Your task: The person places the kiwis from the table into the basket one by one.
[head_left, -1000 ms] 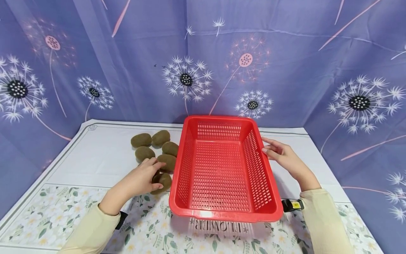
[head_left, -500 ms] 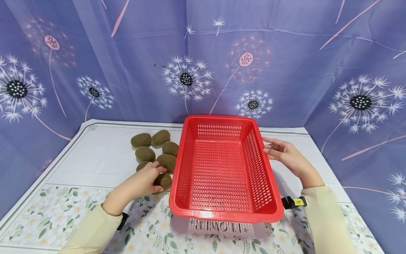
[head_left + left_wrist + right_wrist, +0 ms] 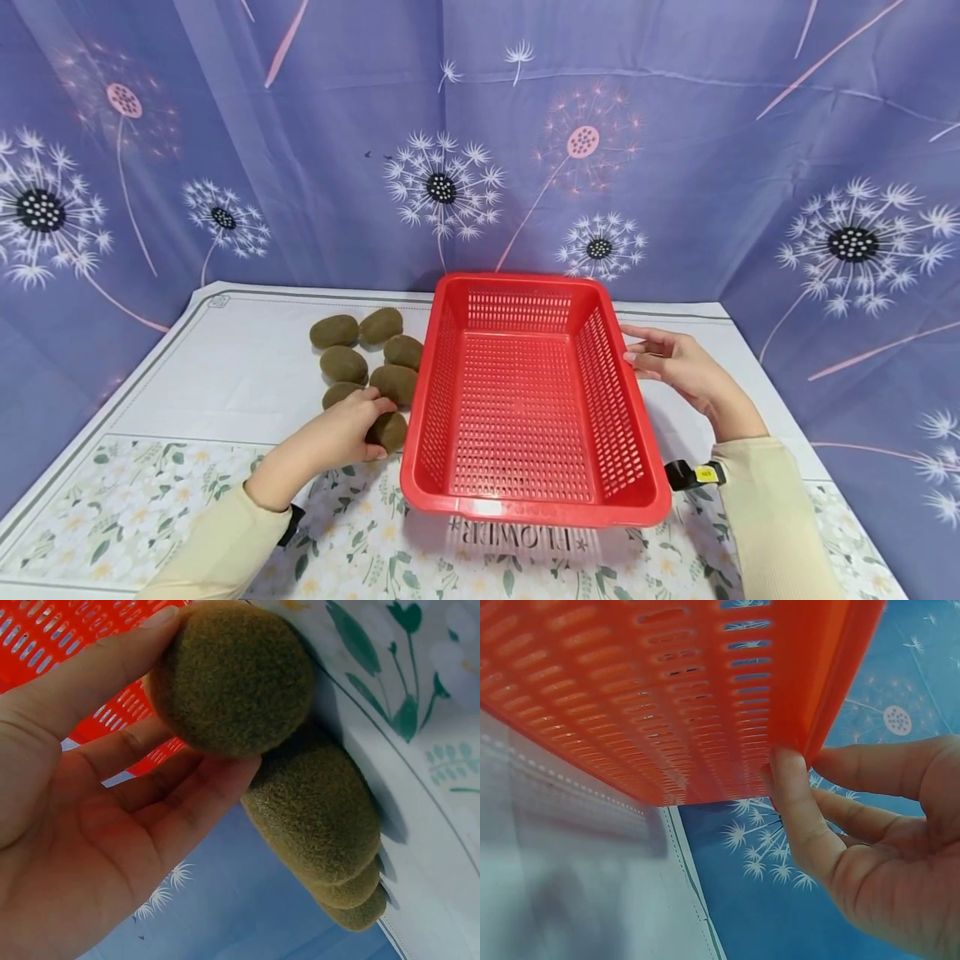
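My left hand (image 3: 341,432) is at the nearest kiwi (image 3: 387,431), left of the basket. In the left wrist view, thumb and fingertips pinch that kiwi (image 3: 232,679) from both sides. More brown, fuzzy kiwis stand in two rows behind it, such as one kiwi (image 3: 394,384) just beyond the fingers and another kiwi (image 3: 342,394) partly hidden by the hand. My right hand (image 3: 686,371) holds the right rim of the red plastic basket (image 3: 536,510); in the right wrist view the thumb lies under the rim (image 3: 832,682) against the slotted wall and a finger touches its outer edge.
The table wears a white cloth (image 3: 217,375) with a floral front strip (image 3: 150,508). A purple dandelion-print curtain (image 3: 495,108) closes off the back and sides. The basket's slotted floor (image 3: 517,408) is in plain view.
My left hand has shifted slightly toward me and to the right, closing on the nearest kiwi and uncovering another behind it. The right hand stays at the basket's rim.
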### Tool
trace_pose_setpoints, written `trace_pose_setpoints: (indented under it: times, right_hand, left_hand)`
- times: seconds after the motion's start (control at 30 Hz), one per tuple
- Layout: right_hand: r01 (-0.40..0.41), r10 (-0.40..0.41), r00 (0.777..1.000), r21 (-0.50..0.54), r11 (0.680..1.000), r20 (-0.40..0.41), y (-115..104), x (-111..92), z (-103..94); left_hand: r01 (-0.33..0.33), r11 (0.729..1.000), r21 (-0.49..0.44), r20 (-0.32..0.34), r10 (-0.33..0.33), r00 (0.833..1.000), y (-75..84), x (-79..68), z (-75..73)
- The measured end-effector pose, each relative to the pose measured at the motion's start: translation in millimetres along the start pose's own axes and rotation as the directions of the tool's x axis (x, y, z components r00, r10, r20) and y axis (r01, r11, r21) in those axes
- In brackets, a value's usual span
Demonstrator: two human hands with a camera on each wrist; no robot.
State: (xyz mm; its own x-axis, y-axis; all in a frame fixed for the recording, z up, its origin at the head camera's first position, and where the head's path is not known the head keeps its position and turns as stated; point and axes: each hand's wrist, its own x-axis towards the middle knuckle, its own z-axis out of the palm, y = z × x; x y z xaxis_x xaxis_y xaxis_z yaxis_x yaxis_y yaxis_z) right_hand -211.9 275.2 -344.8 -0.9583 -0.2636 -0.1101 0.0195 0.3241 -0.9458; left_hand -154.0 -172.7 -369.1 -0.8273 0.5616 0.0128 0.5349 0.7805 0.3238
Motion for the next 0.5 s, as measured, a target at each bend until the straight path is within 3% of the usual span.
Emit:
trace_pose_setpoints:
  times: [0.5]
  right_hand:
    - [0.022, -0.022, 1.000, -0.006, 1.000, -0.017, 3.6, 0.3, -0.3]
  left_hand:
    - [-0.029, 1.000, 0.002, -0.021, 0.029, 0.999, -2.2, -0.1, 2.2]
